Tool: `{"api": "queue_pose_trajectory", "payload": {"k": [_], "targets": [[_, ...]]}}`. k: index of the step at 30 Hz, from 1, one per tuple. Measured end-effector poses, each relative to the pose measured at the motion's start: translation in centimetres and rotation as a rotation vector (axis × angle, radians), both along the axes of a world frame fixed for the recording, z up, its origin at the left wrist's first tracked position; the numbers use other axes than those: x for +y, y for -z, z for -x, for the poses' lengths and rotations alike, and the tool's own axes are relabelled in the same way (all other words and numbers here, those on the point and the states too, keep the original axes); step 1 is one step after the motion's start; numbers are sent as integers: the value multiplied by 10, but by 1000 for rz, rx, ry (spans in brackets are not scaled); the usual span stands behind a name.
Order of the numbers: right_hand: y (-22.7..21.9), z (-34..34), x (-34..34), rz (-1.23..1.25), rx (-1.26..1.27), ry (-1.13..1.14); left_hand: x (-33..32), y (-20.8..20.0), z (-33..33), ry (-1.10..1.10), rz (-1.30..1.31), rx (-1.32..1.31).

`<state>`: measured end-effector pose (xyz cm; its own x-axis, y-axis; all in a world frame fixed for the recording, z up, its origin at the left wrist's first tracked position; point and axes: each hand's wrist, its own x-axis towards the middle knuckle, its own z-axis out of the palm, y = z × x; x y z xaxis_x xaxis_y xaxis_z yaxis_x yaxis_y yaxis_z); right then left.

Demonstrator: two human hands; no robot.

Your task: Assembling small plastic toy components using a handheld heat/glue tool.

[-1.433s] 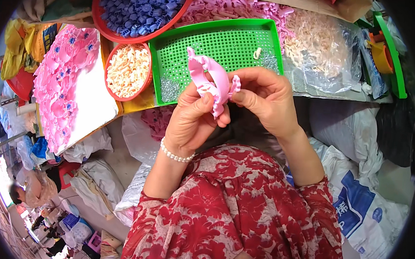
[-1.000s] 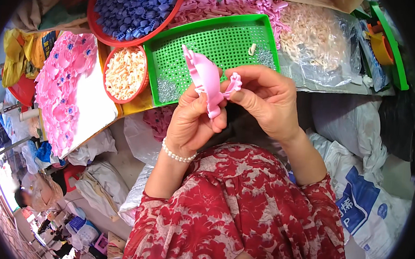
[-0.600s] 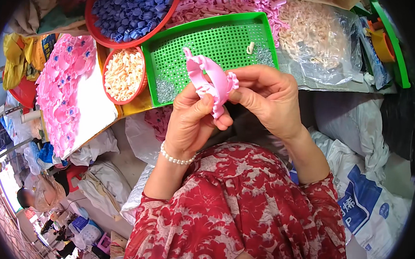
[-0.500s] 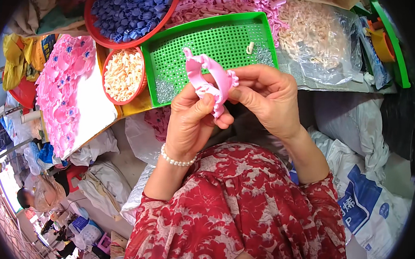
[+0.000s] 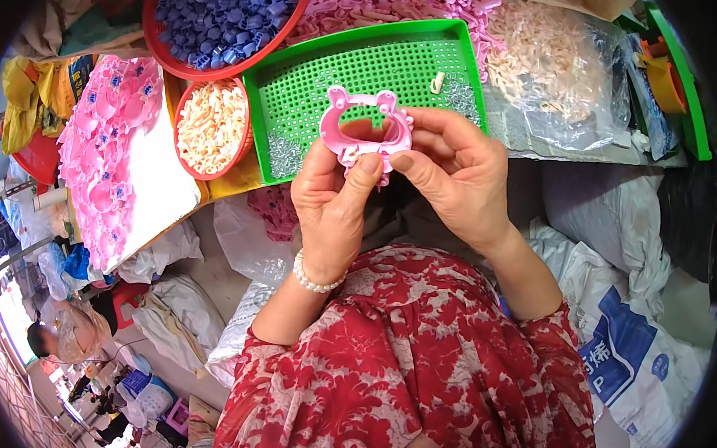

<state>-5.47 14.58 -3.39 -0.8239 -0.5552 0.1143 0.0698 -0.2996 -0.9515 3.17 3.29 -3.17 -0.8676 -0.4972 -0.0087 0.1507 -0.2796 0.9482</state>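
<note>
A pink plastic part [image 5: 339,141], shaped like a hollow ring with two rounded prongs at its top, is held between both hands over the near edge of the green perforated tray [image 5: 253,127]. My left hand [image 5: 331,202] grips its lower left side, thumb on the front. My right hand [image 5: 452,168] pinches the lower right side between thumb and fingers. At the part's lower rim, by my left thumb, sits a small cream piece [image 5: 349,154]. In the tray lie small metal pieces [image 5: 285,155] in two corners and one cream plastic piece [image 5: 438,83].
Left of the tray stand a red basin of blue parts [image 5: 227,23] and a basket of cream pieces [image 5: 212,129]. Pink parts with blue bits [image 5: 109,143] cover a white board. Behind are pink pieces [image 5: 388,4]; cream pieces in clear plastic [image 5: 548,71] lie right. White sacks [image 5: 630,347] stand below.
The pink part has been turned so its ring opening and two prongs face me. Both hands still hold it, with the right thumb now lower on its front.
</note>
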Motion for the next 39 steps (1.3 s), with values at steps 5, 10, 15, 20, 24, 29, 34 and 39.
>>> {"api": "queue_pose_trajectory", "payload": {"k": [5, 10, 15, 20, 24, 29, 34, 39], "targets": [[-5, 3, 5, -117, -26, -76, -2, 1, -3, 164, -213, -27], [-9, 10, 3, -240, -55, -123, -4, -2, -4, 217, -377, -2], [-11, 14, 0, -250, -28, -120, -4, -6, -2, 224, -537, 14], [-15, 12, -1, -492, 386, 17, -5, -11, -1, 162, -643, -62], [-13, 15, 2, -456, 429, 18, -8, -4, -4, 224, -604, -6], [-15, 13, 3, -457, 361, 23, -5, -16, 0, 213, -568, -75], [-20, 17, 3, -436, 348, 38, -7, -16, 3, 231, -537, -44], [-35, 50, 14, -548, 543, 185, -14, -16, 9, 213, -465, -87]]}}
